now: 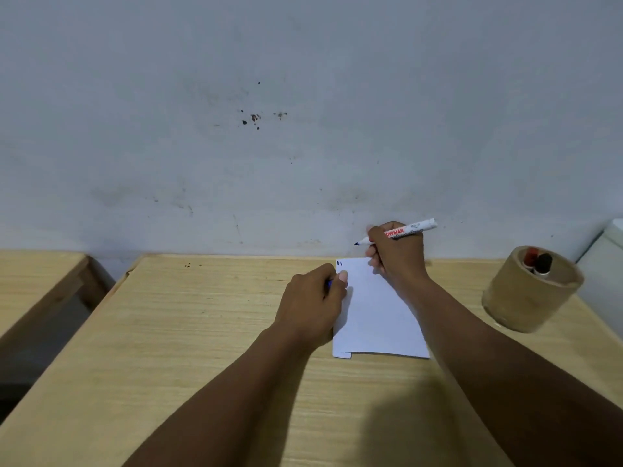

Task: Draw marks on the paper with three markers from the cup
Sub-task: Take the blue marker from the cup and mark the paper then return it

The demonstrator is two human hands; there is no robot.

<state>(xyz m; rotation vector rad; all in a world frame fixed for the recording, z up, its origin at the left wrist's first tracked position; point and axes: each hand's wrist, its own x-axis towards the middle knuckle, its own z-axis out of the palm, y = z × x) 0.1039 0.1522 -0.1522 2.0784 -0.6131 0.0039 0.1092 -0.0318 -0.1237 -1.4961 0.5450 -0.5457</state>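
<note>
A white sheet of paper lies on the wooden table, with two short dark marks at its far left corner. My right hand grips an uncapped white marker, its blue tip lifted above the paper's far edge and pointing left. My left hand rests on the paper's left edge, fingers closed around a small blue piece, probably the marker's cap. A round tan cup stands to the right with a red-capped marker and a dark-capped marker in it.
A pale wall rises right behind the table's far edge. A second wooden table stands to the left across a gap. A white object leans at the far right behind the cup.
</note>
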